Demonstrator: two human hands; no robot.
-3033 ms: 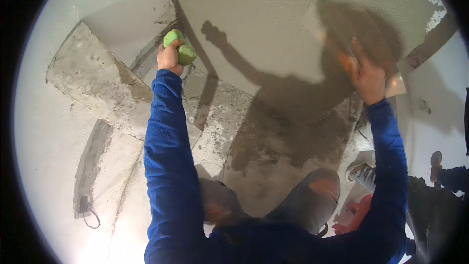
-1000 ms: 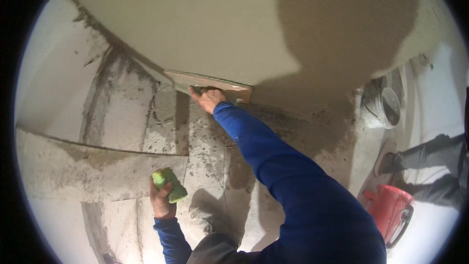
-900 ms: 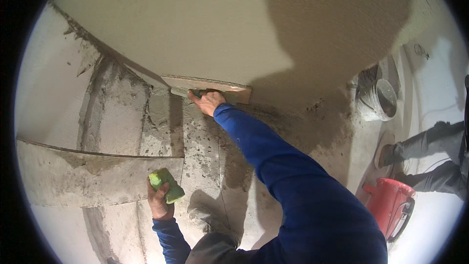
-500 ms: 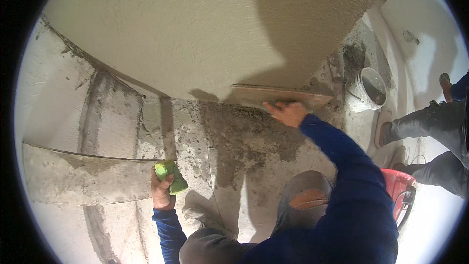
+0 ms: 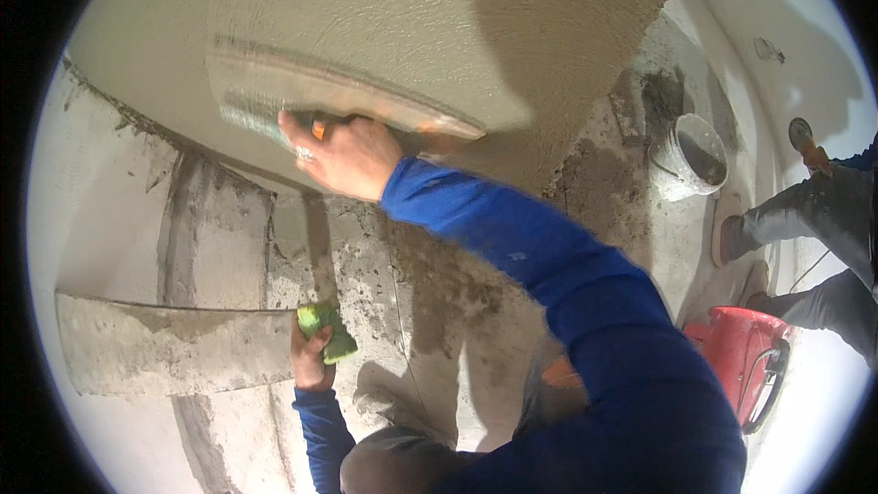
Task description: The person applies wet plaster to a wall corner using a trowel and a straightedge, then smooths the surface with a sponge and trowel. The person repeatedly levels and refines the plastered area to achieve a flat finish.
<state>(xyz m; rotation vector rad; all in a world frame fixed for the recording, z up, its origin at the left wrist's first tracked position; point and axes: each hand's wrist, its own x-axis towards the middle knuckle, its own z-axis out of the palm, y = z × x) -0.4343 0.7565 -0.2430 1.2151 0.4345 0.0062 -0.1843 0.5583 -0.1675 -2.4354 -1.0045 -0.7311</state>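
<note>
My right hand (image 5: 352, 157) is closed round the handle of a long plastering trowel (image 5: 366, 90), an orange bit showing between the fingers. Its blade lies against the grey, wet-looking plaster surface (image 5: 384, 0), and its left end is smeared by motion. Lower left, my left hand (image 5: 309, 359) grips a green sponge (image 5: 329, 333) with a yellowish top. Beside that hand ends a long, plaster-stained board (image 5: 183, 352); whether the hand touches it I cannot tell.
A white, plaster-spattered bucket (image 5: 677, 169) stands at the right on the stained floor (image 5: 439, 297). Closer to me on that side is a red bucket (image 5: 739, 352) with a black handle. Another person's legs (image 5: 796, 215) are at the far right, a round tool (image 5: 801, 134) by their hand.
My right hand has swept the trowel left and upward from the plaster's lower edge onto its face. The sponge stays in my left hand. At far right, the other person's hand now shows a round tool.
</note>
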